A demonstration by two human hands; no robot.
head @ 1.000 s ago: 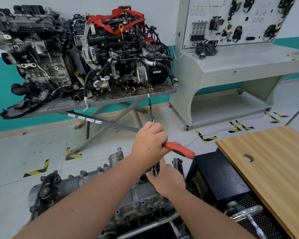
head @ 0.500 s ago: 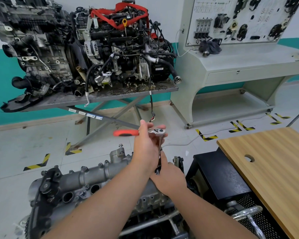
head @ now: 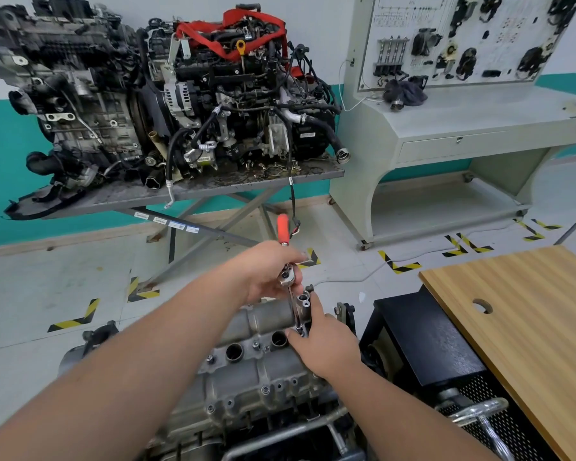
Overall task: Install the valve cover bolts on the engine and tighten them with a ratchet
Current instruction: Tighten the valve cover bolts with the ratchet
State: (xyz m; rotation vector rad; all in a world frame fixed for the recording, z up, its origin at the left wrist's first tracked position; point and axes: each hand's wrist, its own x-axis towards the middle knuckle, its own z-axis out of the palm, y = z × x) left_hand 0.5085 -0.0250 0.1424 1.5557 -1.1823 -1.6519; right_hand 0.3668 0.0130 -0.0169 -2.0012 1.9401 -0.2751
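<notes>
Wall [head: 313, 15]: white above, teal band below, at the far side.
Floor [head: 64, 277]: pale grey, with yellow-black corner marks [head: 75, 319].
Far left: metal stand [head: 213, 186] on crossed legs, carrying two spare engines [head: 167, 94].
Far right: grey console [head: 463, 128] with a parts board [head: 463, 38].
Near right: wooden tabletop [head: 529, 314] with a round hole, black cabinet [head: 429, 337] beside it.

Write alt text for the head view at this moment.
The left hand grips a red-handled ratchet whose extension runs down to the valve cover, where the right hand steadies its tip. Two engines sit on a stand behind.
</notes>
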